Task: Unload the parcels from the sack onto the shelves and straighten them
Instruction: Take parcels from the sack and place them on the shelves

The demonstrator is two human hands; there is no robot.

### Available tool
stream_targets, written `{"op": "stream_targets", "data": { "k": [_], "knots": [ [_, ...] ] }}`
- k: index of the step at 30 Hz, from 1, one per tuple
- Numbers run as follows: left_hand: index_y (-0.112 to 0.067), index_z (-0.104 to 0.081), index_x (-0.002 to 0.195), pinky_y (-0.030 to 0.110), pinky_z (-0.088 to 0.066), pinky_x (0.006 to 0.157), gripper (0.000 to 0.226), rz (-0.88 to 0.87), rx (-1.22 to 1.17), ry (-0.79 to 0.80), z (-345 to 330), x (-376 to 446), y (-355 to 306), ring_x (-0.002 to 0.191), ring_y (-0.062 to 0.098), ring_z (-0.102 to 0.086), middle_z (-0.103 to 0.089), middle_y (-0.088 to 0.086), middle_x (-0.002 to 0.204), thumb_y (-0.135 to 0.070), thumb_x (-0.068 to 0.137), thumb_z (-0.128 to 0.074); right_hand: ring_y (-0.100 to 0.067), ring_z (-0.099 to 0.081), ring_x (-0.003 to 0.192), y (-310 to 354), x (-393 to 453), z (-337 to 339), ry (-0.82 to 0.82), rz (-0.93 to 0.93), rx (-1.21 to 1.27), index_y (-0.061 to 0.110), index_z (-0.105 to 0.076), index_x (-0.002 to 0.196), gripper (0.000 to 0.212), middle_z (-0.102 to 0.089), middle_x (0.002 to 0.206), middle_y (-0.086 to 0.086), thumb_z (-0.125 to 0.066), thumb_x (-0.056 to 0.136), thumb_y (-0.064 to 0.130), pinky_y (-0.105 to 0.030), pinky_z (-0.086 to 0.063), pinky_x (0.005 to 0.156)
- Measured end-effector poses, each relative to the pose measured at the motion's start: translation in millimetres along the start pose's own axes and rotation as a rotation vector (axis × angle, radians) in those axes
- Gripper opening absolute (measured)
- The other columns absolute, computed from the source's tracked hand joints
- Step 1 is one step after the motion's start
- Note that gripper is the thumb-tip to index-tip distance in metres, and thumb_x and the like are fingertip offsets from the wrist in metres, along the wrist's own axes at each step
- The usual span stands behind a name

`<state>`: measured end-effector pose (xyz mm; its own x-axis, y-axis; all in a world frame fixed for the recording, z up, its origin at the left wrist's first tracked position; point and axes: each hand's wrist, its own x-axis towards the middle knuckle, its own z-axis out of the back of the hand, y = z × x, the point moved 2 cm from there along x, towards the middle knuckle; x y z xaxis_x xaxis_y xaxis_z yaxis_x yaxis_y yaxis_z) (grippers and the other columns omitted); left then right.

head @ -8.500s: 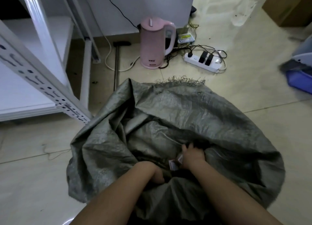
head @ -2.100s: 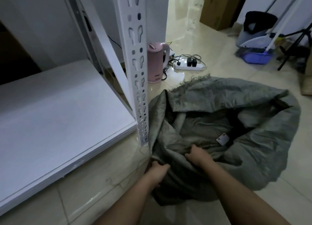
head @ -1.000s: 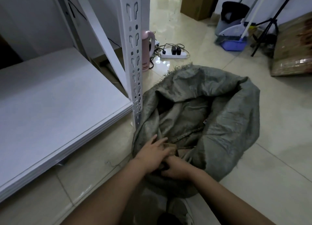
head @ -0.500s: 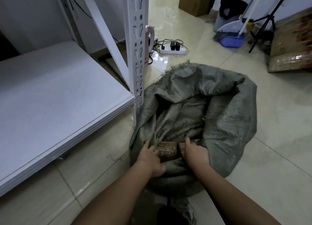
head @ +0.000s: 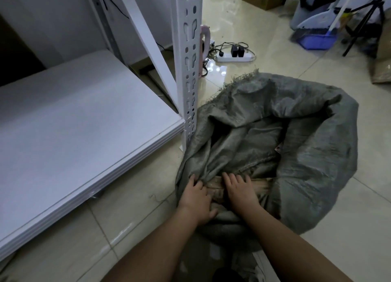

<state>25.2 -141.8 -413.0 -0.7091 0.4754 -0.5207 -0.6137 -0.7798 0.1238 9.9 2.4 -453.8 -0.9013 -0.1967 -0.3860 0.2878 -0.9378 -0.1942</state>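
Both hands are down at the near rim of the sack (head: 313,161), which slumps on the floor (head: 264,57) at about five o'clock in the view, its left edge touching the foot of the post (head: 187,55). The left hand (head: 195,199) sits at the sack's near-left lip, fingers curled into the grey fabric and thumb pointing right along the fold, so it grips the sack itself. The right hand (head: 241,191) lies just beside it at three o'clock, fingers fairly straight and spread over a brown parcel (head: 215,188) that shows in the mouth between the two hands; it presses on top of it rather than wrapping it, as far as the view shows. The parcel is inside the sack, at its near edge, mostly hidden by fabric and by the right hand. A second scrap of something pale peeks out deeper in the sack at two o'clock of the hands, too small to tell. The shelf (head: 69,129) spreads at nine o'clock, white and bare, its corner meeting the post. Beyond the post, at twelve o'clock, a pink kettle (head: 204,47) stands half hidden, with a power strip (head: 233,57) just to its right. A blue dustpan (head: 315,41) sits far off at two o'clock.
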Motion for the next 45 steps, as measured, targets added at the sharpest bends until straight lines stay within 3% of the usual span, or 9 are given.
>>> {"op": "stream_targets", "data": {
  "k": [9, 14, 22, 24, 28, 33, 37, 41, 45],
  "knots": [
    [-0.017, -0.042, 0.141, 0.051, 0.007, 0.117, 0.064, 0.137, -0.249, 0.044, -1, -6, 10, 0.144, 0.026, -0.017, -0.036, 0.010, 0.149, -0.058, 0.094, -0.026, -0.025, -0.040, 0.127, -58, 4, 39, -0.070, -0.120, 0.217, 0.019, -0.027, 0.142, 0.084, -0.040, 0.134, -0.004, -0.069, 0.073, 0.043, -0.044, -0.030, 0.107],
    [-0.020, -0.045, 0.135, 0.041, -0.033, 0.109, 0.051, 0.237, -0.710, -0.200, 18, -29, 28, 0.126, 0.024, -0.045, -0.047, 0.007, 0.138, -0.051, 0.094, -0.041, -0.025, -0.045, 0.121, -67, -7, 82, -0.268, -0.118, 0.684, 0.023, -0.038, 0.142, 0.080, -0.046, 0.128, -0.006, -0.071, 0.073, 0.046, -0.038, -0.038, 0.102],
    [-0.017, -0.026, 0.145, 0.024, -0.045, 0.082, 0.065, 0.404, -1.899, -0.319, 58, -98, 66, 0.114, 0.021, -0.053, -0.047, 0.008, 0.138, -0.050, 0.094, -0.047, -0.015, -0.064, 0.097, -21, -42, 167, 0.015, -0.119, 1.577, 0.017, -0.054, 0.129, 0.043, -0.064, 0.118, -0.008, -0.061, 0.091, 0.035, -0.022, -0.052, 0.074],
    [-0.021, -0.031, 0.142, 0.023, -0.045, 0.067, 0.061, 0.388, -2.067, -0.314, 67, -120, 74, 0.100, 0.016, -0.056, -0.052, 0.006, 0.133, -0.054, 0.092, -0.046, -0.019, -0.065, 0.093, 0, -51, 184, 0.082, -0.096, 1.636, 0.015, -0.052, 0.130, 0.043, -0.064, 0.113, -0.009, -0.057, 0.093, 0.035, -0.023, -0.054, 0.067],
    [-0.022, -0.045, 0.134, 0.031, -0.052, 0.075, 0.056, 0.398, -2.161, -0.351, 65, -160, 97, 0.099, 0.020, -0.062, -0.061, 0.006, 0.121, -0.056, 0.089, -0.050, -0.024, -0.065, 0.095, 47, -64, 211, 0.202, -0.009, 1.640, 0.013, -0.055, 0.124, 0.041, -0.066, 0.115, -0.013, -0.050, 0.095, 0.042, -0.031, -0.055, 0.077],
    [-0.023, -0.031, 0.138, 0.026, -0.054, 0.073, 0.068, 0.489, -1.981, -0.747, 43, -206, 132, 0.095, 0.009, -0.062, -0.057, 0.000, 0.121, -0.035, 0.084, -0.070, -0.022, -0.059, 0.106, 101, -65, 233, 0.265, 0.041, 1.557, 0.019, -0.057, 0.123, 0.043, -0.065, 0.113, -0.004, -0.048, 0.094, 0.050, -0.039, -0.045, 0.099],
    [-0.027, -0.033, 0.132, 0.036, -0.050, 0.093, 0.083, 0.602, -1.588, -0.968, 25, -245, 153, 0.114, 0.012, -0.053, -0.049, -0.009, 0.125, -0.034, 0.065, -0.083, -0.027, -0.056, 0.118, 146, -66, 254, 0.327, 0.140, 1.673, 0.026, -0.055, 0.130, 0.062, -0.060, 0.129, -0.004, -0.037, 0.090, 0.068, -0.046, -0.045, 0.098],
    [-0.029, -0.034, 0.128, 0.022, -0.046, 0.083, 0.086, 0.619, -1.187, -1.086, 13, -281, 162, 0.108, -0.001, -0.046, -0.044, -0.017, 0.121, -0.042, 0.059, -0.084, -0.035, -0.055, 0.120, 180, -67, 267, 0.395, 0.226, 1.764, 0.032, -0.058, 0.129, 0.075, -0.057, 0.132, -0.005, -0.037, 0.077, 0.082, -0.055, -0.043, 0.102],
    [-0.016, -0.044, 0.131, 0.030, -0.042, 0.094, 0.084, 0.665, -0.772, -1.195, 5, -311, 170, 0.119, 0.017, -0.048, -0.053, 0.001, 0.128, -0.033, 0.060, -0.086, -0.039, -0.062, 0.111, 207, -71, 278, 0.428, 0.300, 1.868, 0.028, -0.060, 0.124, 0.074, -0.059, 0.131, -0.008, -0.046, 0.074, 0.081, -0.051, -0.054, 0.088]
  ]
}}
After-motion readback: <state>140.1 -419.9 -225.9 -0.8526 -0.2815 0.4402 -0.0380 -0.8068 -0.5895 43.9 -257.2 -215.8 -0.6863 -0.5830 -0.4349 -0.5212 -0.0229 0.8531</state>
